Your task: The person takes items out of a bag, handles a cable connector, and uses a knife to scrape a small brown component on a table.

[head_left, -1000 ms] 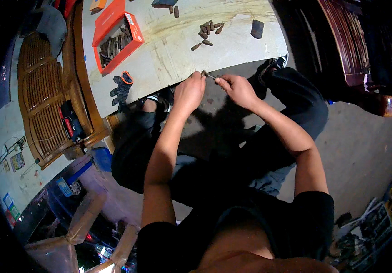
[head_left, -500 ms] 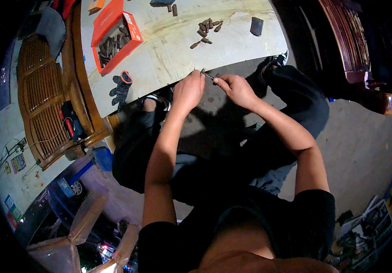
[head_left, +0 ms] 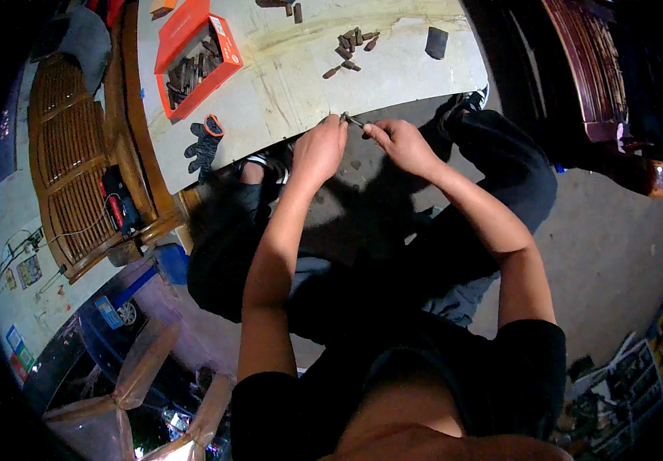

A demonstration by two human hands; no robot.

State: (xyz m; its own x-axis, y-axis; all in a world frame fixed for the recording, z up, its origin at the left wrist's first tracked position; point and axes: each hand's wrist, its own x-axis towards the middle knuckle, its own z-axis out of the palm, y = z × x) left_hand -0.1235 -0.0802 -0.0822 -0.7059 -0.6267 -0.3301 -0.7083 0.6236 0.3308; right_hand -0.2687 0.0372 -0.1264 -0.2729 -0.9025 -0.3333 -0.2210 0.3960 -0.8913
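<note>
My right hand [head_left: 407, 147] is closed round the near end of a slim metal rod [head_left: 355, 121]. The rod slants up and left to the fingertips of my left hand [head_left: 320, 151], which are pinched together at the front edge of the white table [head_left: 270, 100]. A small grey, rounded bit shows at the rod's far end, too small to name; what the left fingers hold is mostly hidden. Beyond the hands lies a loose group of small dark brown cylindrical pieces [head_left: 357, 38], some with a narrow tip.
An open orange-red box [head_left: 233, 63] of dark elongated pieces stands on the left of the table. Near it, a dark grey knitted glove [head_left: 205, 146] lies at the edge. A dark rectangular block [head_left: 437, 43] sits at the right. Wooden benches [head_left: 78, 169] flank the table.
Both hands stay at the table edge. The right hand has shifted slightly left and up, and the rod's tilt has changed a little. The view has moved slightly.
</note>
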